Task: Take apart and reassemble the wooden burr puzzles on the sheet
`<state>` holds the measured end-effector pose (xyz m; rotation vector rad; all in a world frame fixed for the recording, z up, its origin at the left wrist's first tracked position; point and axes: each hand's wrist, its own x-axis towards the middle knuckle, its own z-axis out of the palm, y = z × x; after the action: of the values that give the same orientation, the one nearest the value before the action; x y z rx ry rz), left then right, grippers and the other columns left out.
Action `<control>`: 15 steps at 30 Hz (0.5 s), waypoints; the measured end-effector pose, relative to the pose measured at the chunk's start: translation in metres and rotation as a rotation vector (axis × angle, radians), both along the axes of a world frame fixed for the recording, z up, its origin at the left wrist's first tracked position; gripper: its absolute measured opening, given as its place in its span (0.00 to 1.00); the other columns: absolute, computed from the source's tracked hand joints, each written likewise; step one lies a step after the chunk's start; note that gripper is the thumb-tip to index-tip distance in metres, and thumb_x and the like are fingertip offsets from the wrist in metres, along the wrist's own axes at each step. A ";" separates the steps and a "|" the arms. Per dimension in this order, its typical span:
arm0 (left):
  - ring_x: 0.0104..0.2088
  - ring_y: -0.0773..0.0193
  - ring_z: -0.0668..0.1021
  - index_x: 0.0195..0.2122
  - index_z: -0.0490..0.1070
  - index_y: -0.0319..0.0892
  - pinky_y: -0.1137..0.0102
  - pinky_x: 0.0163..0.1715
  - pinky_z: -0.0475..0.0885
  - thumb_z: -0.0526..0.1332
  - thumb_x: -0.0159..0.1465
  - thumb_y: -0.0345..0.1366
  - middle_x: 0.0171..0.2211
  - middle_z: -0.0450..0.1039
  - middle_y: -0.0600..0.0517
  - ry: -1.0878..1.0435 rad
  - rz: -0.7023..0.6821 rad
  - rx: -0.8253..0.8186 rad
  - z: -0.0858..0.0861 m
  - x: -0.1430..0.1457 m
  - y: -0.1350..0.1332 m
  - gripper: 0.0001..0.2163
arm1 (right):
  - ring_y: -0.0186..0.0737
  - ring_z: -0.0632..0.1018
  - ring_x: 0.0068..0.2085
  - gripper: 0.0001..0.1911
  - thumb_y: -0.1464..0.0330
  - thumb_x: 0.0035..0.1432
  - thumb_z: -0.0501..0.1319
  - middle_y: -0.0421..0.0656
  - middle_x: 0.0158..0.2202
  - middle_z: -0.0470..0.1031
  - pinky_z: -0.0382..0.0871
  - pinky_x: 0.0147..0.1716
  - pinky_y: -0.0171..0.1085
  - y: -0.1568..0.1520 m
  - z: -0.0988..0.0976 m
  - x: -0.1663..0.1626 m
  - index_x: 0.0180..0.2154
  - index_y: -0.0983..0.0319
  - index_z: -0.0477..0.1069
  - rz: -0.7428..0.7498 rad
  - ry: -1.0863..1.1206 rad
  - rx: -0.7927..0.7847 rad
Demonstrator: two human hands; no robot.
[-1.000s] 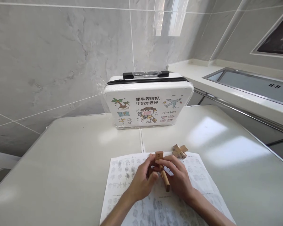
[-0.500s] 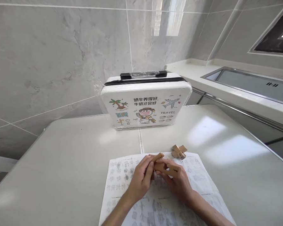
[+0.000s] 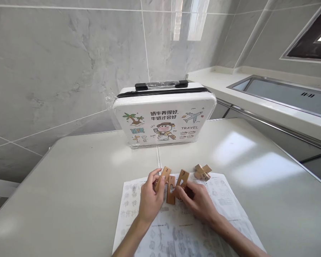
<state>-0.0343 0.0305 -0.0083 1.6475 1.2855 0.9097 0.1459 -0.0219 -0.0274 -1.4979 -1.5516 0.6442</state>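
My left hand (image 3: 149,198) pinches a numbered wooden puzzle bar (image 3: 163,176) and tilts it up to the left. My right hand (image 3: 198,203) grips another numbered wooden bar (image 3: 183,179). Between them a third notched wooden bar (image 3: 171,190) lies flat on the printed instruction sheet (image 3: 182,228). A small assembled wooden cross puzzle (image 3: 202,172) rests at the sheet's far right corner, apart from both hands.
A white travel-print case (image 3: 164,114) wrapped in clear plastic stands at the back of the pale table (image 3: 69,185). Grey tiled wall rises behind. A counter with a steel sink (image 3: 280,93) runs along the right.
The interlocked wooden pieces have come apart. My left hand moved left with one bar, my right hand holds another, and a third now lies on the sheet between them.
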 end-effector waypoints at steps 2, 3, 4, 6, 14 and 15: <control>0.36 0.55 0.83 0.58 0.69 0.46 0.60 0.43 0.78 0.57 0.75 0.46 0.28 0.78 0.54 0.140 0.022 0.101 -0.003 -0.002 0.001 0.15 | 0.31 0.62 0.19 0.23 0.61 0.69 0.58 0.34 0.17 0.61 0.52 0.21 0.34 0.000 0.000 0.000 0.23 0.57 0.54 0.006 -0.022 -0.059; 0.35 0.55 0.82 0.57 0.69 0.46 0.58 0.44 0.77 0.57 0.75 0.45 0.25 0.75 0.56 0.204 0.029 0.157 -0.004 -0.003 0.002 0.14 | 0.31 0.62 0.19 0.23 0.62 0.68 0.58 0.34 0.17 0.61 0.52 0.21 0.34 0.000 -0.001 0.000 0.23 0.58 0.53 0.003 -0.038 -0.079; 0.34 0.54 0.81 0.56 0.69 0.46 0.57 0.46 0.76 0.57 0.75 0.44 0.23 0.72 0.57 0.261 0.032 0.212 -0.006 -0.003 0.002 0.13 | 0.31 0.62 0.19 0.22 0.62 0.67 0.58 0.34 0.16 0.62 0.51 0.22 0.34 0.000 -0.001 0.000 0.22 0.58 0.53 -0.004 -0.058 -0.096; 0.32 0.54 0.79 0.56 0.68 0.46 0.55 0.48 0.74 0.56 0.74 0.42 0.22 0.68 0.58 0.345 0.025 0.298 -0.009 -0.003 0.001 0.12 | 0.31 0.63 0.19 0.22 0.62 0.66 0.58 0.35 0.16 0.63 0.52 0.22 0.34 0.000 -0.002 0.000 0.21 0.58 0.55 -0.023 -0.099 -0.128; 0.34 0.54 0.79 0.55 0.67 0.45 0.54 0.47 0.72 0.57 0.73 0.36 0.22 0.68 0.58 0.483 -0.018 0.410 -0.015 -0.001 0.001 0.11 | 0.32 0.64 0.18 0.23 0.61 0.66 0.57 0.37 0.15 0.68 0.52 0.24 0.35 0.001 -0.006 0.001 0.18 0.59 0.60 -0.096 -0.289 -0.126; 0.33 0.54 0.79 0.55 0.67 0.45 0.54 0.47 0.72 0.57 0.73 0.36 0.22 0.68 0.59 0.492 -0.021 0.414 -0.015 0.000 0.001 0.11 | 0.32 0.65 0.17 0.23 0.61 0.66 0.56 0.38 0.15 0.69 0.52 0.24 0.35 0.001 -0.006 0.000 0.18 0.60 0.61 -0.095 -0.313 -0.117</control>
<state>-0.0347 0.0320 -0.0231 2.3103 1.4623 0.8222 0.1463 -0.0208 -0.0336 -1.8175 -1.6850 0.4675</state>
